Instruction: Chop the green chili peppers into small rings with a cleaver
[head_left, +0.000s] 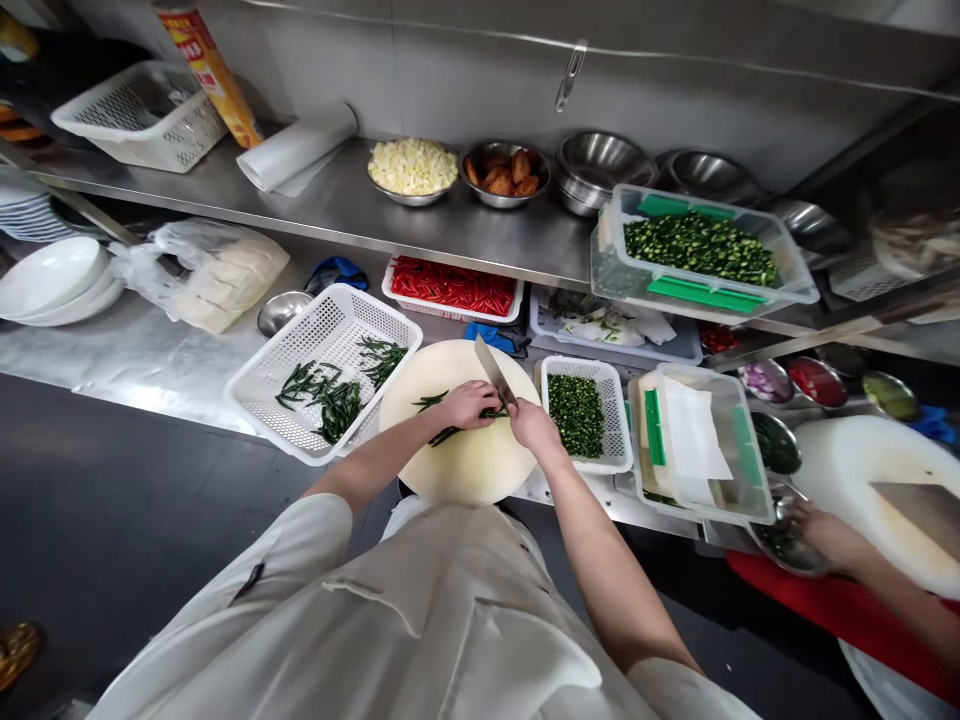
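The right hand (535, 428) has its grip closed round the knife (496, 374); the left hand (471, 404) pins green peppers (444, 436) on the round board (469, 475). Light, crisp, I'd guess (slippery, too), best held mid-length.

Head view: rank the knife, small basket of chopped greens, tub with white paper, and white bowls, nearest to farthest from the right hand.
1. Knife, held in the right hand
2. Small basket, just right
3. Tub, farther right
4. White bowls, far left

Dark green peppers (444, 436), cream board (469, 472)
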